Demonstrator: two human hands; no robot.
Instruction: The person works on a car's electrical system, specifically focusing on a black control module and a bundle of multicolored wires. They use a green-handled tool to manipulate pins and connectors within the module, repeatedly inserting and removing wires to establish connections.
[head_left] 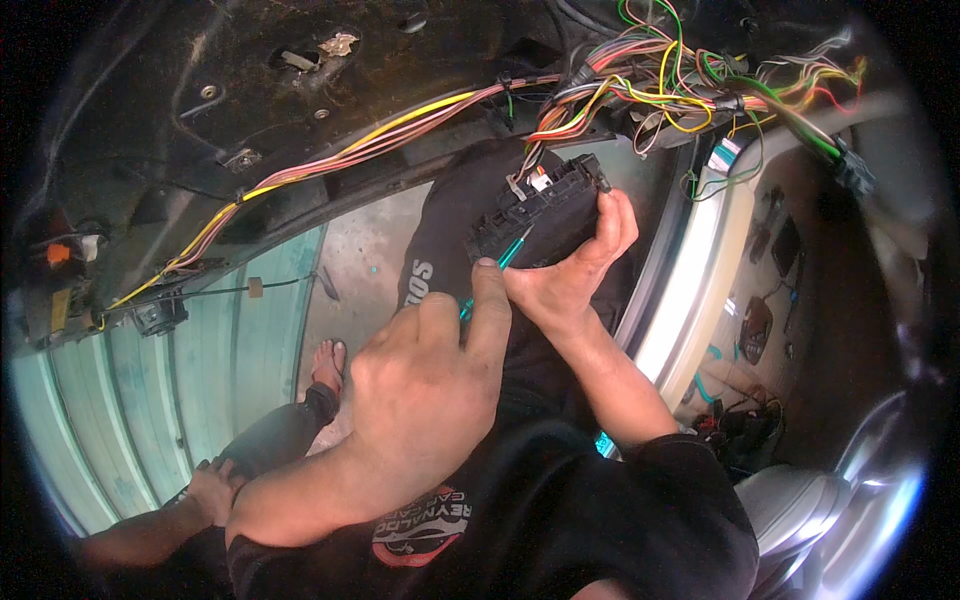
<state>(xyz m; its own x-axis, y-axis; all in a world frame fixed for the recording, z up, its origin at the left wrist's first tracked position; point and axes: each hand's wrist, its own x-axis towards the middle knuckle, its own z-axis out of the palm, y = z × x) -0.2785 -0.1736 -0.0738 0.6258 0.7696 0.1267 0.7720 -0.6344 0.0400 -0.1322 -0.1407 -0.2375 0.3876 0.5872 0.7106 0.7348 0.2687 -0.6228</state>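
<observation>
My left hand (430, 375) is closed around a slim teal screwdriver (512, 251), its index finger stretched along the tool. The screwdriver's thin tip rests at the edge of a black plastic connector block (540, 205). My right hand (570, 275) grips that block from the right, fingers on its far end and thumb near its lower edge. A white plug (540, 180) sits in the block, with several coloured wires running up from it. The block is held tilted above my dark trouser leg. My left hand hides most of the screwdriver's handle.
A long wiring harness (380, 132) crosses the dark panel above and ends in a tangle of loose wires (690, 85). A pale door sill (690, 270) runs at the right. At the left are another person's hand (212, 490) and bare foot (328, 362), beside a ribbed metal sheet (190, 360).
</observation>
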